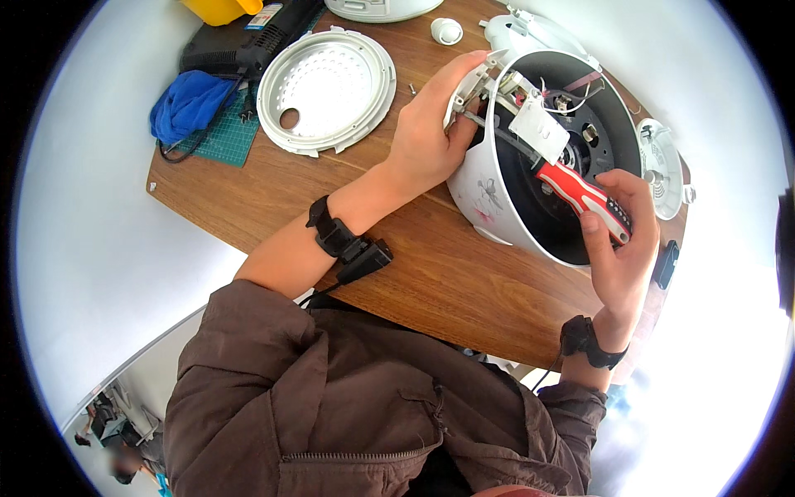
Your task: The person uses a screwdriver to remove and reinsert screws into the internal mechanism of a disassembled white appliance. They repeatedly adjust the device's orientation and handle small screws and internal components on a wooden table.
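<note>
Head cam: right hand (621,236) has its thumb and fingers pinching a red-and-white screwdriver (584,199), shaft slanting over the rim of the open white pot body (489,199) on the wood table (422,273), while the left hand (422,128) kinda clamps a pale plastic part (465,93) there, some fingers hidden

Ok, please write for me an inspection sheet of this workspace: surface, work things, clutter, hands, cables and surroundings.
Surface: brown wood-grain tabletop.
Work things: white round flower-printed appliance body, dark inside; red-and-white screwdriver; pale plastic panel at the rim.
Clutter: round white dimpled disc; crumpled blue cloth; green grid-marked mat.
Hands: left hand holds the panel; right hand grips the screwdriver.
Cables: thin white wire inside the body; thin black cord at the left wrist.
Surroundings: white surfaces both sides; blurred person, lower left.
</note>
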{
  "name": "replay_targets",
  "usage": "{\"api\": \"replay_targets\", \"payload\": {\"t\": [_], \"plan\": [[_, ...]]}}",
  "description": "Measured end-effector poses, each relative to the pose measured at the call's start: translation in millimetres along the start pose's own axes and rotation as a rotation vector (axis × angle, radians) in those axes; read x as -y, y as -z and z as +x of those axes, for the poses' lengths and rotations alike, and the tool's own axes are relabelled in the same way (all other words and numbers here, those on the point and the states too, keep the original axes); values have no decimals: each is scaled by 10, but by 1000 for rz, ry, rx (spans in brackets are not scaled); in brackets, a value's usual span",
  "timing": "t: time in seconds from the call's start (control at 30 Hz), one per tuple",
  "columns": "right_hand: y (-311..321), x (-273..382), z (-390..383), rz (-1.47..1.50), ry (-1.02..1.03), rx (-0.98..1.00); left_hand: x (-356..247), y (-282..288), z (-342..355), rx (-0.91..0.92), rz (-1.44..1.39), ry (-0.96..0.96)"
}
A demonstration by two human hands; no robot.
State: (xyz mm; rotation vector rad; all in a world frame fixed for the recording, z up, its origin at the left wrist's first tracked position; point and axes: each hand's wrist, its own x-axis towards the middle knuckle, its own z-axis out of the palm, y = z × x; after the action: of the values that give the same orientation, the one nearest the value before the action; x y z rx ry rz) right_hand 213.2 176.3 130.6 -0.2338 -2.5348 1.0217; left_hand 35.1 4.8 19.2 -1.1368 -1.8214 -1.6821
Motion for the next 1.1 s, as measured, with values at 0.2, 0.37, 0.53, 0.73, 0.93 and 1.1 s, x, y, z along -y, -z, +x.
{"api": "replay_targets", "payload": {"t": [0.2, 0.37, 0.53, 0.73, 0.93, 1.1], "plan": [[33, 14, 11, -190, 184, 49, 21, 13, -16, 21, -14, 46], [68, -23, -14, -113, 98, 45, -7, -7, -2, 44, -13, 43], [108, -45, -6, 57, -95, 71, -7, -36, 5, 36, -8, 10], [83, -63, 52, 77, -105, 15, -29, -27, -38, 38, -13, 15], [390, -164, -34, -4, -122, 11, -78, -12, -4, 151, -128, -25], [487, -271, -56, -9, -87, 11, -134, 296, 128, 424, -110, 55]]}}
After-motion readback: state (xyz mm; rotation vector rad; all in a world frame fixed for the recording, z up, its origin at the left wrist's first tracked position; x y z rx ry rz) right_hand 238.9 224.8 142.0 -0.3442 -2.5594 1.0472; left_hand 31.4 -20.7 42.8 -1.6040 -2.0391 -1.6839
